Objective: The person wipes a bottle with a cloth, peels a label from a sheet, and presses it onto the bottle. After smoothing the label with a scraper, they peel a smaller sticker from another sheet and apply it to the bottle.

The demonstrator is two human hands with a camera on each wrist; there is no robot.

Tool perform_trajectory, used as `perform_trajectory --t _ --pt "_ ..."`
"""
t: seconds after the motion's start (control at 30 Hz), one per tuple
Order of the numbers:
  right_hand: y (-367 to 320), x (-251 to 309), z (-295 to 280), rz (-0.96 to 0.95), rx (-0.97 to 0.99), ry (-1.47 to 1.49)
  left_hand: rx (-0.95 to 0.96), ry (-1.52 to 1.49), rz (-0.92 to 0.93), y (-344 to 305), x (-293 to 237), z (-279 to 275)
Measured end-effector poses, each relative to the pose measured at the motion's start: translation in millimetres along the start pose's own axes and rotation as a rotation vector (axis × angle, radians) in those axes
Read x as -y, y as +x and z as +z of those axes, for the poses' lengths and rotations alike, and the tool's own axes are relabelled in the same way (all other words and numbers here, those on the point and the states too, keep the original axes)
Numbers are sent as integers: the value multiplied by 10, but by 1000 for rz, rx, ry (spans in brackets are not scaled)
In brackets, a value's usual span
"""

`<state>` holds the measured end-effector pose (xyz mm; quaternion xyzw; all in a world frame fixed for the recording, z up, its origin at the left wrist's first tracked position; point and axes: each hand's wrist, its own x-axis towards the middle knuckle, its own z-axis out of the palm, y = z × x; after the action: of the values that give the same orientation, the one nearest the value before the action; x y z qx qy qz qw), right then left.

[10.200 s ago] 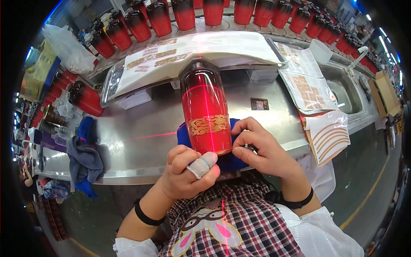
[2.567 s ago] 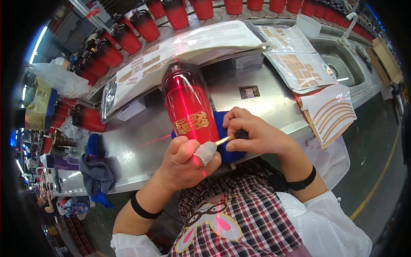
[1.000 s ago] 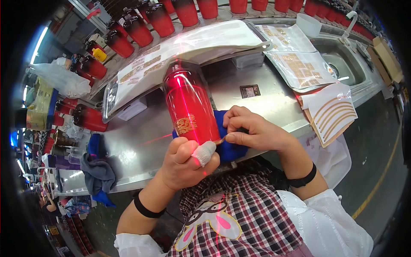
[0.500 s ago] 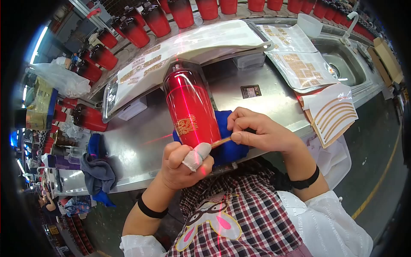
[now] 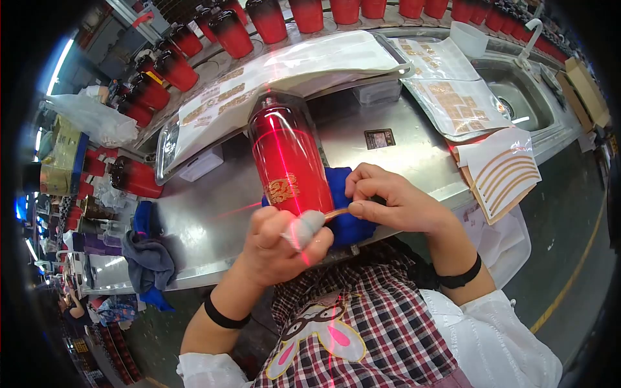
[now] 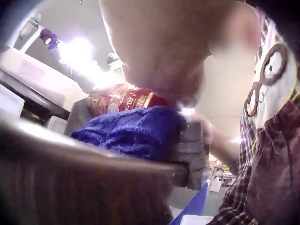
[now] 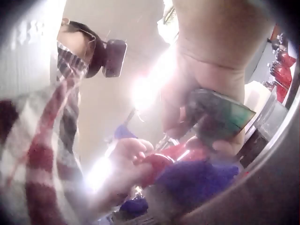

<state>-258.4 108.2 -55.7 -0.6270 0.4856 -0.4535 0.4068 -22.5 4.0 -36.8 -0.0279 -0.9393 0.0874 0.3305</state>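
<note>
A red bottle [image 5: 288,155] with a dark shoulder and a gold patch [image 5: 283,187] lies on a blue cloth [image 5: 352,216], neck pointing away. At its base, my left hand [image 5: 275,242] grips the bottom end with curled fingers; its white-wrapped finger [image 5: 305,229] sits at the base edge, slightly blurred. A narrow gold strip [image 5: 337,213] runs from there to my right hand [image 5: 388,204], whose thumb and forefinger pinch its far end. In the right wrist view, a dark green flat piece [image 7: 225,115] is tucked in the right hand.
A tray [image 5: 169,143] with patterned sheets stands behind the bottle. Further sheets [image 5: 456,107] and a sheet of curved strips [image 5: 508,178] lie at right, beside a sink [image 5: 511,84]. Dark cloths [image 5: 147,258] hang at the left edge. Several red bottles [image 5: 231,35] line the back.
The bottle has been turned, carrying its gold patch leftward. The gold strip now shows between the hands. Over the last half second the left hand shifts slightly rightward; the back bottles have moved along.
</note>
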Motion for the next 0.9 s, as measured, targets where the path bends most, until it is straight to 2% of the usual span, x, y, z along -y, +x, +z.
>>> perform_trajectory --t 0.1,0.2,0.43,0.53,0.83,0.9 --pt "-46 116 -33 6 -4 87 -132 30 -194 -162 -31 91" --pt "-42 66 -43 1 -14 36 -122 -30 -199 -338 -93 92" --pt "-17 -59 27 56 -26 -36 -103 71 31 -243 -51 48" --pt "-10 -62 31 58 -29 -36 -93 104 70 -232 -39 63" --pt "-11 -71 27 34 -24 -58 63 47 88 -13 13 40" --pt "-32 -46 10 23 -24 -26 22 57 58 -28 -4 51"
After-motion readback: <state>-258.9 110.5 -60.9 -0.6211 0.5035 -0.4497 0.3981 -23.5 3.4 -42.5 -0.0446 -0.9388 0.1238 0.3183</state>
